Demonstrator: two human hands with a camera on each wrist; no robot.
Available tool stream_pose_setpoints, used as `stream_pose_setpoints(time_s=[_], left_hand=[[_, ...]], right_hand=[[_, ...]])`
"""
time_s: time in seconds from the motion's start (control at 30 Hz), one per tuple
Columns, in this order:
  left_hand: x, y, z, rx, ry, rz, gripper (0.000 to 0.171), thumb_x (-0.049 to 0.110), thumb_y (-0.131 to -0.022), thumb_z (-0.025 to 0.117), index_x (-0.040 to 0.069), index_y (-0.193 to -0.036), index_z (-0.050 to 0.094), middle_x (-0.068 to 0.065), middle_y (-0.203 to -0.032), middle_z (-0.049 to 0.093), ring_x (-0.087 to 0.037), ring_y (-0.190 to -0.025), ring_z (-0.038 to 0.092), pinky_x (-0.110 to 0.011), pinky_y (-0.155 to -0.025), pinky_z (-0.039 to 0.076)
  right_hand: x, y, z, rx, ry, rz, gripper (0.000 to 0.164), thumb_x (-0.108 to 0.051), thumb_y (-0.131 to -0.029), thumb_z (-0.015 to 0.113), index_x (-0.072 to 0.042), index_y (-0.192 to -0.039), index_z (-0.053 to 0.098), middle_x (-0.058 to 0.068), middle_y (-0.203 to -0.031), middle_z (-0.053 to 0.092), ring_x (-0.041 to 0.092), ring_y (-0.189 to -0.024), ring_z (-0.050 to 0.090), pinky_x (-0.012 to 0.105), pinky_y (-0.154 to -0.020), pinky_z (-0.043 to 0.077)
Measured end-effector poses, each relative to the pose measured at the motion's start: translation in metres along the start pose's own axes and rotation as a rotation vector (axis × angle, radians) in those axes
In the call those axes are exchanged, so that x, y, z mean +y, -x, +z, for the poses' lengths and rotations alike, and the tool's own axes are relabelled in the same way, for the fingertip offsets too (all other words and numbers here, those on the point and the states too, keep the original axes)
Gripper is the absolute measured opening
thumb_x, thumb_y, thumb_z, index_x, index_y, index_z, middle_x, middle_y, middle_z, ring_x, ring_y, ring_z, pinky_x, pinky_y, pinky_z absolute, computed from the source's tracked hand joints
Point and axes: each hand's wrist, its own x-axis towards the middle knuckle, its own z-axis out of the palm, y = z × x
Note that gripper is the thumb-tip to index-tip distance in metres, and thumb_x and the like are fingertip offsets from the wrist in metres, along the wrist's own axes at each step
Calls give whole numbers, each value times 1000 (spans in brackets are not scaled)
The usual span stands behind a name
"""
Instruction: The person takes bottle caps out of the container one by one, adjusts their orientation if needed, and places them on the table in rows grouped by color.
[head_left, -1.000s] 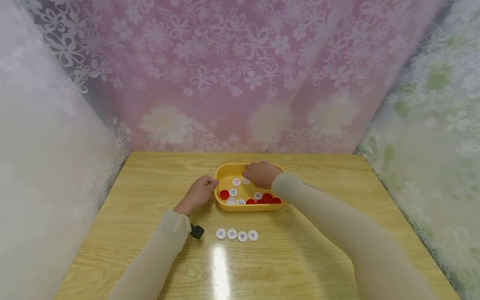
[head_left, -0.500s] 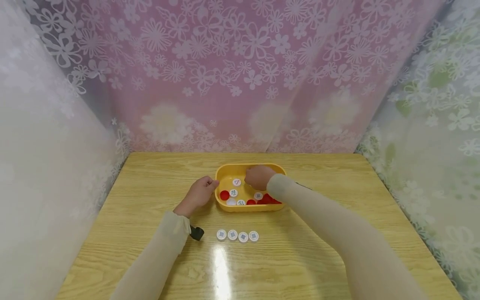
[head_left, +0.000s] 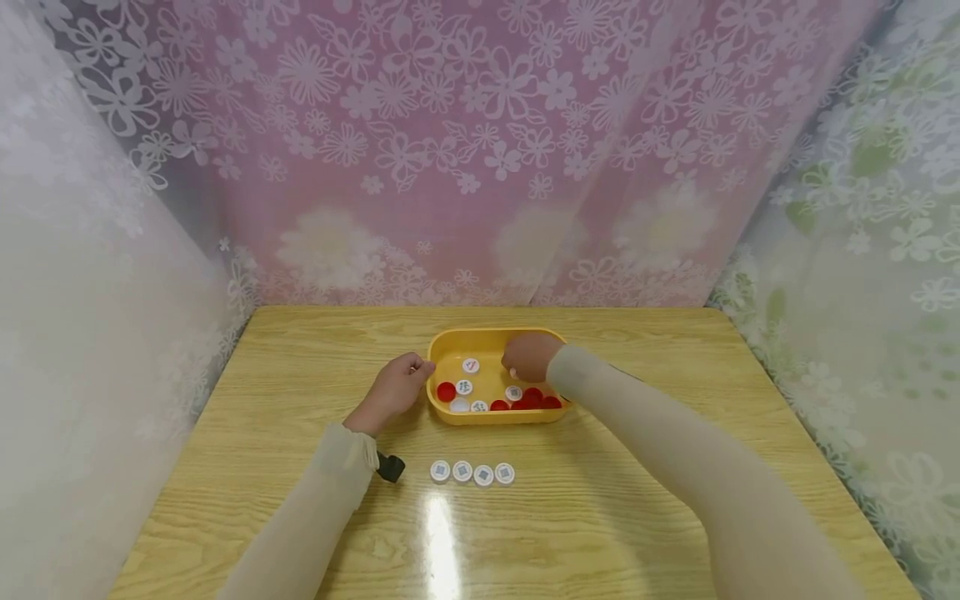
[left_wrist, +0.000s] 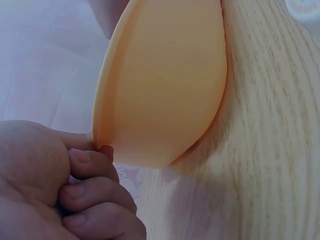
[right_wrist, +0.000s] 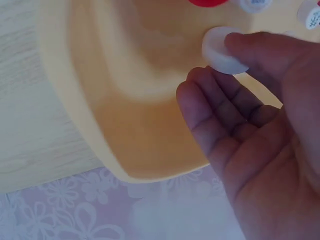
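Observation:
A yellow plastic basin (head_left: 495, 418) holds several red discs (head_left: 532, 397) and white discs (head_left: 464, 387), some with printed marks. My left hand (head_left: 396, 383) pinches the basin's left rim between thumb and forefinger, its other fingers curled below the rim in the left wrist view. Inside the basin's right half, my right hand (head_left: 531, 357) holds a thick white disc (right_wrist: 220, 50), with the thumb on top and fingertips beneath it. In the head view most of that disc is hidden behind the hand.
Several white discs with square printed marks stand in a row (head_left: 483, 476) on the wooden table (head_left: 300, 350) in front of the basin. A pink floral curtain (head_left: 450, 167) hangs behind the table, with pale floral curtains at both sides.
My right hand has taken a white disc from near the basin's middle and shifted slightly right with it. The left hand keeps its grip on the rim.

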Motion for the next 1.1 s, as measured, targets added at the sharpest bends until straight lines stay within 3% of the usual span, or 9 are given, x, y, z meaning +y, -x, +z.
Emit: stream_pose_setpoints(time_s=[0.23,0.37,0.47,0.57,0.63,0.73,0.9,1.1], left_hand=[[3,2,1,2,-5,-6,31,36,-109,54,9,-95,58,-5,-80,50,-21,-70,48,-31,-61,39],[4,3,2,1,-10,-5,30,35,-109,54,8,-95,57,-5,-79,50,-21,-69,47,-30,-60,39],[4,4,1,-1,-6,-10,30,34,-109,54,8,-94,57,-5,-78,49,-20,-65,45,-30,-58,38],[6,5,0,0,-2,-19,30,35,-109,54,8,-94,57,-5,-78,49,-20,-64,45,-30,-58,38],[6,5,0,4,-2,-23,30,35,-109,54,9,-94,56,-5,-79,50,-20,-66,46,-30,-58,38],[4,5,1,6,-5,-21,31,36,-109,54,9,-94,57,-6,-80,50,-21,-66,46,-31,-59,38],[1,6,4,19,-25,-6,31,37,-109,53,9,-95,58,-7,-82,53,-21,-66,48,-31,-59,40],[3,7,4,56,-55,-1,32,37,-109,53,9,-95,58,-8,-84,55,-21,-68,49,-31,-60,40]], right_hand=[[0,2,8,44,-55,96,19,-24,-105,63,-16,-119,73,2,-111,74,20,-98,67,40,-102,51],[-11,17,-5,101,-79,115,19,-20,-103,67,-15,-120,71,3,-110,74,20,-95,68,39,-98,54],[-26,36,-22,225,-121,113,21,-16,-100,70,-15,-121,70,3,-109,72,20,-92,68,36,-91,57],[-49,62,-38,405,-214,85,23,-11,-99,71,-13,-121,69,4,-103,69,18,-83,64,30,-79,58],[-68,80,-44,522,-306,37,24,-8,-98,71,-11,-122,69,4,-100,65,15,-79,60,26,-73,55],[-94,107,-39,612,-415,-55,26,-6,-98,71,-11,-123,69,1,-99,63,11,-78,57,22,-72,52],[-112,143,-12,533,-527,-94,23,-9,-97,72,-14,-120,73,-5,-99,63,7,-81,55,23,-77,53],[-102,149,28,372,-643,-5,19,-7,-96,72,-13,-114,76,-8,-101,68,4,-85,58,30,-79,54]])
